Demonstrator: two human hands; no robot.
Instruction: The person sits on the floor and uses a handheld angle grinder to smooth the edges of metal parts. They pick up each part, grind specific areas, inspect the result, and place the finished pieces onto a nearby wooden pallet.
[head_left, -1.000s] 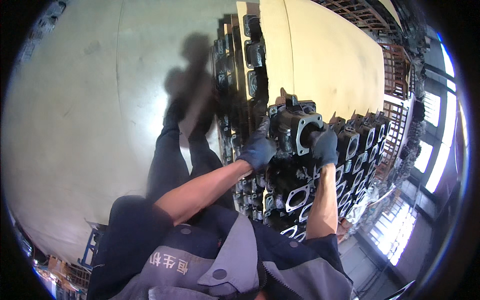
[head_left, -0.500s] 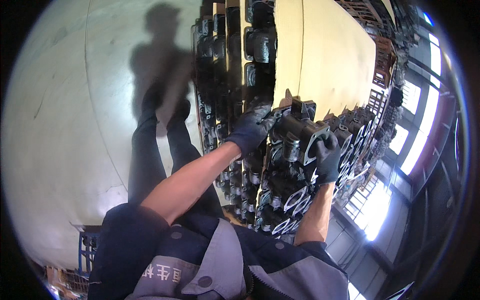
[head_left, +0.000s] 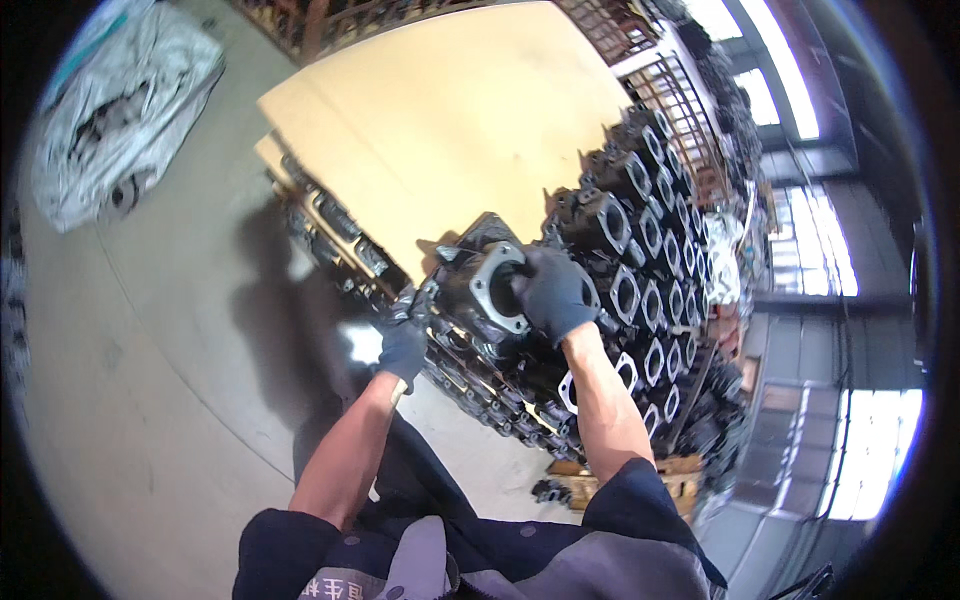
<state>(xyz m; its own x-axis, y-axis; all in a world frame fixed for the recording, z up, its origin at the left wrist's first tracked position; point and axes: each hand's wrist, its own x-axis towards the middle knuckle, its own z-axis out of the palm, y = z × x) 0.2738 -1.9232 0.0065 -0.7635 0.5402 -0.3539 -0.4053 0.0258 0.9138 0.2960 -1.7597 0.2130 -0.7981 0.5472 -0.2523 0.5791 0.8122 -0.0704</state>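
Observation:
A black metal pipe casting (head_left: 462, 292) with a bare silvery flange is at the near edge of the stack, between my two hands. My right hand (head_left: 556, 296), in a dark glove, grips the flange's rim with its fingers hooked into the round opening. At the casting's other end is my left hand (head_left: 404, 348), also gloved, its fingers closed round the end; they are partly lost against the dark metal. Beside the casting, similar flanged castings (head_left: 607, 222) stand in close rows with their openings facing right.
A tan sheet (head_left: 450, 120) covers the far part of the stack, with more castings layered beneath it. Grey plastic sheeting (head_left: 135, 95) lies on the floor at far left. A wooden pallet (head_left: 680, 482) is at lower right, and brown metal crates (head_left: 605, 30) stand behind.
My view has swung, bringing the whole tan sheet and the floor's plastic sheeting into sight. Both hands still hold the casting, which now appears further left and lower, its flange turned more toward me.

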